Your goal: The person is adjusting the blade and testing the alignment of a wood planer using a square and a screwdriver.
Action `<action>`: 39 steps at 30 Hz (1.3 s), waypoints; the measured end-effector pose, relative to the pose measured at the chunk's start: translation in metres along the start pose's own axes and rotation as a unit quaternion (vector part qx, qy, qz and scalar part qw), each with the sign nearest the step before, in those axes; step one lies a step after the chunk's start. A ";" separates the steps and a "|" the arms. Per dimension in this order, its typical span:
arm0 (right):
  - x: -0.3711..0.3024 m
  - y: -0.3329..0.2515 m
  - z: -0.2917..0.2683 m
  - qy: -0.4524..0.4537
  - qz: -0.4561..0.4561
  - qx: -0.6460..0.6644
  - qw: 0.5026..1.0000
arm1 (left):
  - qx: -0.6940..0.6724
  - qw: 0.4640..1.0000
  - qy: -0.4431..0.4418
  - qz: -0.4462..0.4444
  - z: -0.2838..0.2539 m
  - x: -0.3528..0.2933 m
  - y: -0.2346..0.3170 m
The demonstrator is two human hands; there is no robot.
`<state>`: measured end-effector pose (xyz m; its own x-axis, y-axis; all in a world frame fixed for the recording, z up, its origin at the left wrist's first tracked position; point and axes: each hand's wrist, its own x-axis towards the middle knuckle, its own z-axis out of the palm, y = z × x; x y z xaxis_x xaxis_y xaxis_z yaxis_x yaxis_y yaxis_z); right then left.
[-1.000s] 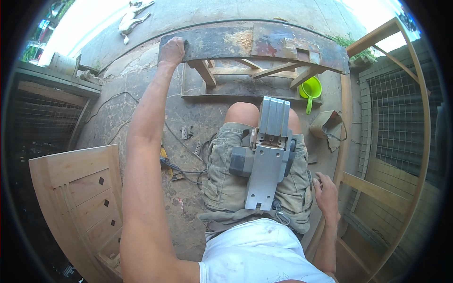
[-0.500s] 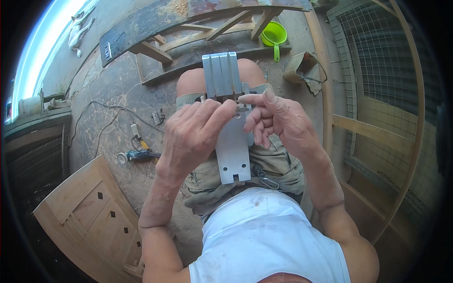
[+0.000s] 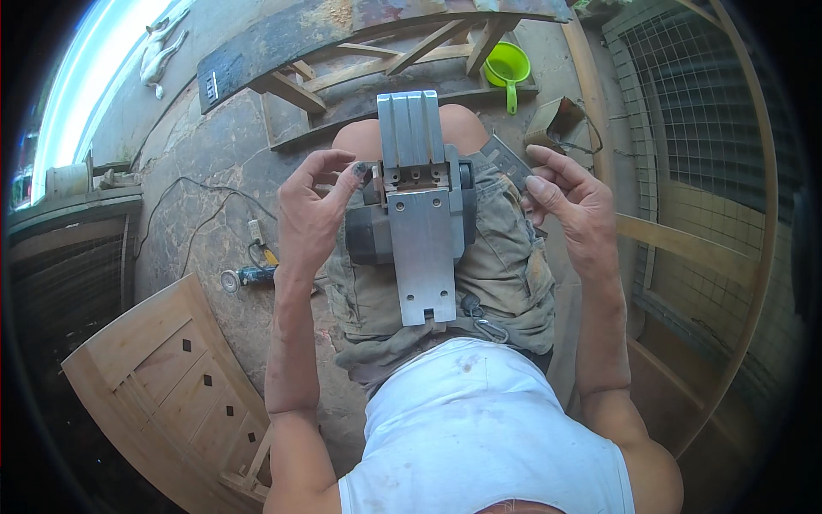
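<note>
An electric hand planer (image 3: 424, 248) lies upside down across my lap, its silver sole facing up and the cutter slot showing between the two sole plates. At the planer's left side is my left hand (image 3: 315, 197), thumb and fingertips drawn together. A small dark spot shows at the thumb tip; whether it is a held piece, I cannot make out. To the right, above my thigh, my right hand (image 3: 569, 201) grips a thin flat grey metal plate (image 3: 505, 161) between thumb and fingers. Its fingers cover part of the plate.
A dark-topped wooden bench (image 3: 282, 64) stands ahead, with a green dipper (image 3: 507, 64) beneath. A cut-open container (image 3: 556, 124) sits to the right, near a wooden frame (image 3: 685, 248). On the left floor are an angle grinder (image 3: 253, 277), its cord and a wooden panel door (image 3: 163, 368).
Both hands have moved apart from the cutter slot, left hand to the left and right hand to the right. The slot is uncovered, and the flat metal plate now shows in the right hand.
</note>
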<state>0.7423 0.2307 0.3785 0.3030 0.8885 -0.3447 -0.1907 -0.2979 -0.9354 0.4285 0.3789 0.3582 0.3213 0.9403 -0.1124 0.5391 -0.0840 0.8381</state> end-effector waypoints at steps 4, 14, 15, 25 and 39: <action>-0.002 -0.005 -0.001 0.029 -0.021 -0.049 0.998 | -0.085 0.985 -0.126 -0.081 0.006 0.016 0.003; 0.026 -0.011 0.032 -0.038 -0.119 -0.208 0.970 | 0.023 0.973 -0.227 -0.034 -0.002 0.035 0.015; 0.029 -0.011 0.035 -0.041 -0.125 -0.216 0.967 | 0.039 0.969 -0.240 -0.045 -0.003 0.037 0.014; 0.032 -0.008 0.047 -0.054 -0.128 -0.254 0.957 | -0.101 0.985 -0.117 -0.079 -0.013 0.012 -0.006; 0.030 -0.010 0.055 -0.043 -0.085 -0.189 0.977 | -0.093 0.994 -0.042 -0.026 0.014 -0.005 0.017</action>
<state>0.7020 0.2799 0.3821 0.2174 0.9577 -0.1887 0.2196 -0.2364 -0.9465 0.4467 0.3682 0.3654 0.3656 0.9099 -0.1961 0.4066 0.0334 0.9130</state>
